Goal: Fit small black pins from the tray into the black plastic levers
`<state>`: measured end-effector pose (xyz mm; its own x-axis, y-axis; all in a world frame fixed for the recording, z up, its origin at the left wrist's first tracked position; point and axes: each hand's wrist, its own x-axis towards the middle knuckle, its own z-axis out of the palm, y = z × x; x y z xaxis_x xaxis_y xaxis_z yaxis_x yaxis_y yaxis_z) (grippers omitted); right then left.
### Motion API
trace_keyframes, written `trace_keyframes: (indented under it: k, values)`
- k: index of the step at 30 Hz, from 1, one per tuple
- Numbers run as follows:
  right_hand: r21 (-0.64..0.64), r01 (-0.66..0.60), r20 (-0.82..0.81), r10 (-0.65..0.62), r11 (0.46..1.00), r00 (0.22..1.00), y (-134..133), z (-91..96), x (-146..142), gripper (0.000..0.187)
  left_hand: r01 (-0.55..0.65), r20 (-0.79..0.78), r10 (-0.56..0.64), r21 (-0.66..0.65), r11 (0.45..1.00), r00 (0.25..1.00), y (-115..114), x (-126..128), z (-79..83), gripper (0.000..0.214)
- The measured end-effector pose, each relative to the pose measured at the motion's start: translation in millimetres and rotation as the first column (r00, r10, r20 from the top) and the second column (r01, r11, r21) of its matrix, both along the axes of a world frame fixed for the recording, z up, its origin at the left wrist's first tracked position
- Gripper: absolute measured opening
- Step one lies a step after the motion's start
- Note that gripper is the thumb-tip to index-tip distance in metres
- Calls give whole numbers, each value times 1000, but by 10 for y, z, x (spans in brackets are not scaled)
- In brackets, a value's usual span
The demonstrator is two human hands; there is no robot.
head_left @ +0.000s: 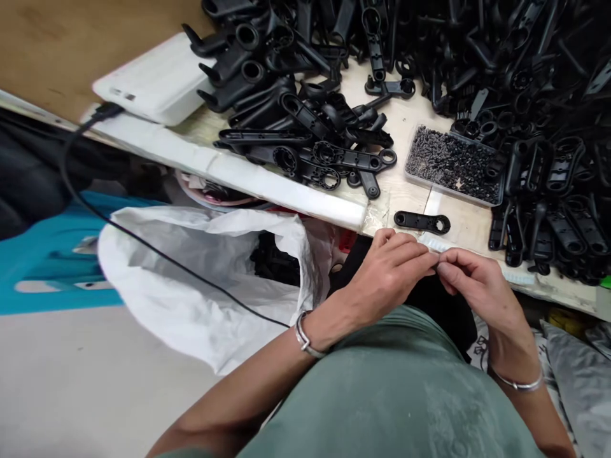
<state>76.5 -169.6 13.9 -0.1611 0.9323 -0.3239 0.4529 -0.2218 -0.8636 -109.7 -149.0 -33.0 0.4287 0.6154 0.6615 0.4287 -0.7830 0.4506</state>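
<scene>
Seemingly mid-work, left hand [394, 270] and right hand [482, 289] meet at bent fingertips, any grip hidden from me; one black part [421, 221] lies nearby, heaped parts [305, 121] beyond, completion unclear.

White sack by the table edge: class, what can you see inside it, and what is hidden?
Inside the white sack, black pieces show. They are too dark to count, and anything beneath them or behind the sack's folds is covered.
</scene>
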Motion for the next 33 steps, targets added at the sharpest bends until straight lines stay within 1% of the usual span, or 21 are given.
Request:
trace_keyframes:
  k: [3,5,7,8,9,11,12,13,14,15,18,20,22,25,29,33]
  values:
    - [-2,-3,-13,3,1000,1000,7,-15,-45,28,-8,48,8,-12,1000,999,-18,14,-31,12]
    - [21,-21,13,20,1000,1000,12,-20,-44,27,-13,64,13,3,1000,998,-9,-3,-34,10]
    - [118,-41,82,31,992,996,28,-21,-11,24,-29,62,27,20,999,998,20,-35,-24,10]
    - [205,-49,140,21,977,990,47,-21,16,21,-44,49,43,27,999,998,42,-54,-17,11]
    - [313,-61,207,-6,948,978,74,-22,47,18,-69,26,68,33,997,997,69,-74,-9,12]
    - [522,-120,347,-81,844,934,155,-25,112,15,-123,-45,125,51,991,991,132,-110,-2,16]
    - [587,-172,411,-108,791,905,205,-29,141,17,-142,-88,147,57,988,985,164,-124,-5,17]
    - [619,-232,467,-114,750,877,259,-34,164,19,-151,-130,157,58,987,979,194,-135,-11,18]
    - [624,-294,514,-97,724,853,313,-40,181,21,-150,-167,157,50,987,973,220,-142,-21,19]
    - [611,-351,552,-64,710,832,363,-46,191,23,-142,-195,147,36,989,970,240,-147,-34,19]
    - [522,-490,628,74,698,774,481,-61,195,26,-101,-228,97,-6,995,969,263,-157,-70,23]
    - [469,-545,656,140,695,742,527,-65,194,26,-78,-222,70,-27,997,973,254,-163,-88,24]
    - [441,-569,665,173,694,726,551,-69,201,26,-67,-212,56,-46,997,976,237,-168,-101,24]
    - [456,-570,655,176,684,735,559,-82,221,25,-61,-203,44,-76,995,978,212,-168,-115,25]
    - [506,-562,643,148,654,751,543,-116,218,27,-52,-204,27,-118,992,979,177,-162,-115,25]
    - [516,-542,664,91,663,742,520,-155,169,27,-67,-221,42,-105,992,974,146,-160,-107,26]
